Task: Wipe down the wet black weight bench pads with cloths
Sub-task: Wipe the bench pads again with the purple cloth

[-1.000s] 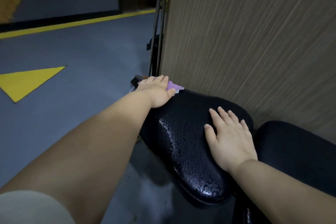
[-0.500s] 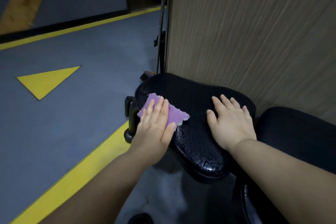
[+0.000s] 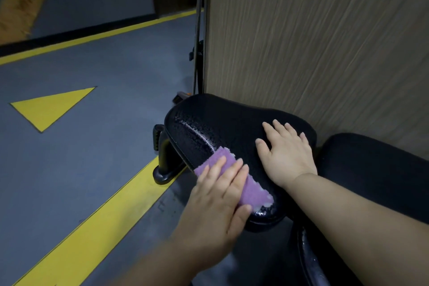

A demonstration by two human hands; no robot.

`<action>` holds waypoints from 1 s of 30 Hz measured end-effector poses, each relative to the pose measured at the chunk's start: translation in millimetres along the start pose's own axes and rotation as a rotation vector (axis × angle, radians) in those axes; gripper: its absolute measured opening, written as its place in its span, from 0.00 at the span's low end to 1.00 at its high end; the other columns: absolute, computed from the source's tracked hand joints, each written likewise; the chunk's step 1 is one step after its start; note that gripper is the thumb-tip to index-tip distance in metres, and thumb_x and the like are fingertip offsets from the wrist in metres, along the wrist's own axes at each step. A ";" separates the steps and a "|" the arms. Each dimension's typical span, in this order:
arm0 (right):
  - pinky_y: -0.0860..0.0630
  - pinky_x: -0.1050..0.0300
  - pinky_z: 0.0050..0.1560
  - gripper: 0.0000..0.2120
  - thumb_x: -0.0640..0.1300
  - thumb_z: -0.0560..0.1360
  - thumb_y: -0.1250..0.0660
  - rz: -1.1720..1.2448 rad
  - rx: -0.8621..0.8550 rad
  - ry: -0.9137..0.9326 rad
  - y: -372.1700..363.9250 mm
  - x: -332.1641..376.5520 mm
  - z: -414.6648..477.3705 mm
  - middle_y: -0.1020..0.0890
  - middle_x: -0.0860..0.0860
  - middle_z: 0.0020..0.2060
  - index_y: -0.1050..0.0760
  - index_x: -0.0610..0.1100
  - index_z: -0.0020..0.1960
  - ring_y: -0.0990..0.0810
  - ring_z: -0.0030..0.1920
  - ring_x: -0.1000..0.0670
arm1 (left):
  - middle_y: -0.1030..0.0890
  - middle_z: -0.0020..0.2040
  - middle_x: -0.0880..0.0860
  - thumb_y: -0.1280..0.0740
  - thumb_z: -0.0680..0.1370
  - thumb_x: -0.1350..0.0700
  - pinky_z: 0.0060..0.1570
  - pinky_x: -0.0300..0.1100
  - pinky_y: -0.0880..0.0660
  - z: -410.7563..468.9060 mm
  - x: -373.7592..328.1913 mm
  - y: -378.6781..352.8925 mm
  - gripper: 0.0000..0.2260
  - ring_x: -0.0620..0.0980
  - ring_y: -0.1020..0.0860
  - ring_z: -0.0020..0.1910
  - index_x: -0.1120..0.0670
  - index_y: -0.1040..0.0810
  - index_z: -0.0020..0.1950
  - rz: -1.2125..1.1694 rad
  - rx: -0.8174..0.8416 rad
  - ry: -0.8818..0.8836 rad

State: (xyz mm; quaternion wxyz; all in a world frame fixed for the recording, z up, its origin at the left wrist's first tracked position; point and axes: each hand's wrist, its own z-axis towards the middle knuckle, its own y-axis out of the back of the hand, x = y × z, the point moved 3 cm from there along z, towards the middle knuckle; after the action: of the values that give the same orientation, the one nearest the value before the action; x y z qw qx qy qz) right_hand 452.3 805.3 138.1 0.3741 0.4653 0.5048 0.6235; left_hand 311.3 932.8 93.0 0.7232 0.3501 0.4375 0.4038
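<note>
Wiping, lower middle.
My flat left hand [image 3: 216, 195] pressed the purple cloth [image 3: 253, 190] on the seat pad [image 3: 209, 127]; my right hand [image 3: 285, 153] lay flat, empty. Its shiny upper left likely needed wiping next.

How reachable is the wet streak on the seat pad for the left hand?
Probably yes. The left hand presses the purple cloth on the near edge of the seat pad, just short of the wet streak, nothing between. The right hand rests flat further right, out of the path.
</note>
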 end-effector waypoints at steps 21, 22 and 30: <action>0.35 0.50 0.64 0.09 0.62 0.65 0.29 0.134 0.150 0.208 42.9 -47.1 -86.8 0.23 0.64 0.41 0.27 0.61 0.38 0.30 0.53 0.63 | 0.29 0.73 0.50 0.53 0.83 0.42 0.71 0.47 0.45 20.2 -35.3 -0.8 0.25 0.51 0.35 0.73 0.50 0.29 0.73 -0.038 -0.016 -0.056; 0.35 0.50 0.64 0.10 0.64 0.63 0.31 0.151 0.155 0.202 44.3 -46.8 -86.1 0.22 0.65 0.40 0.26 0.60 0.37 0.30 0.53 0.63 | 0.28 0.72 0.48 0.54 0.83 0.43 0.71 0.44 0.46 20.5 -34.0 1.6 0.24 0.49 0.36 0.73 0.49 0.30 0.74 -0.097 -0.024 -0.039; 0.37 0.54 0.64 0.08 0.59 0.64 0.27 0.155 0.182 0.249 46.3 -42.5 -78.9 0.21 0.64 0.38 0.22 0.57 0.37 0.30 0.53 0.64 | 0.21 0.64 0.42 0.39 0.75 0.44 0.65 0.36 0.46 21.3 -35.5 4.6 0.25 0.44 0.30 0.65 0.47 0.29 0.72 -0.107 -0.065 -0.056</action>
State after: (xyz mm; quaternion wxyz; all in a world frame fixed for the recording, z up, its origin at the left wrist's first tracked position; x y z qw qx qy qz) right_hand 389.1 733.6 170.2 0.2160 0.4540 0.5642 0.6549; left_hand 319.2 899.9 117.3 0.7666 0.3137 0.4217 0.3689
